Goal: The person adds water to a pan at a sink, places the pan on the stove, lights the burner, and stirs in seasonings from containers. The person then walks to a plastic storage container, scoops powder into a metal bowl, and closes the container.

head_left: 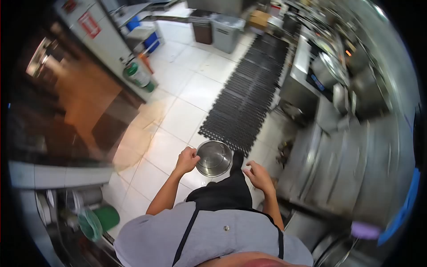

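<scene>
A round metal pan or bowl [214,159] hangs in front of my legs, its shiny inside facing up. My left hand [188,159] is closed on its left rim. To the right of the pan, apart from it, my right hand [259,175] has its fingers partly curled and spread, with nothing seen in it. Below the hands are my black apron [222,192] and grey shirt. The underside of the pan is hidden.
A black rubber mat [249,93] runs ahead over white floor tiles. Steel counters [342,164] and a stove with pots [327,69] line the right. A fire extinguisher [138,74], grey bin [226,33] and green bucket [106,217] stand elsewhere.
</scene>
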A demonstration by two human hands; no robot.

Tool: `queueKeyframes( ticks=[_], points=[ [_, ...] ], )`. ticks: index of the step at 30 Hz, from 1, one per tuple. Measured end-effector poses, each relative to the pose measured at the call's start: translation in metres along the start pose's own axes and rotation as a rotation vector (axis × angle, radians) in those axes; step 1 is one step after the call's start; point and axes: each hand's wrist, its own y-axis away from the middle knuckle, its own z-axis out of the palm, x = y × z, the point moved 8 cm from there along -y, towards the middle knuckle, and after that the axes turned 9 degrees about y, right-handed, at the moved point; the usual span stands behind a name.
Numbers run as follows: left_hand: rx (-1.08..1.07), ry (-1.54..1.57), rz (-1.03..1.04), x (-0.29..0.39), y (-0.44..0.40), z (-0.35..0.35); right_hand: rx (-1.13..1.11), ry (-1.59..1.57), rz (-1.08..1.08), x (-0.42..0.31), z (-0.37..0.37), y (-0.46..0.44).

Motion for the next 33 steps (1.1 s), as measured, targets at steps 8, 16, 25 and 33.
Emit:
queueKeyframes(
  ticks=[8,16,25,33],
  points=[
    [0.534,0.129,-1.04,-0.273,0.029,-0.018,-0.052,0.27,-0.283,0.051,-0.074,-0.23],
    [0.896,0.287,-1.502,-0.269,0.055,-0.032,1.159,-0.036,-0.917,-0.206,-0.465,-0.367],
    [1.127,0.505,-1.26,-0.269,-0.273,-0.133,1.161,-0.263,-1.999,-0.402,-0.557,-0.519],
    [1.07,0.288,-0.718,-0.236,-0.614,-0.375,1.004,-0.31,-2.111,-0.516,-0.593,-0.77]
  ],
)
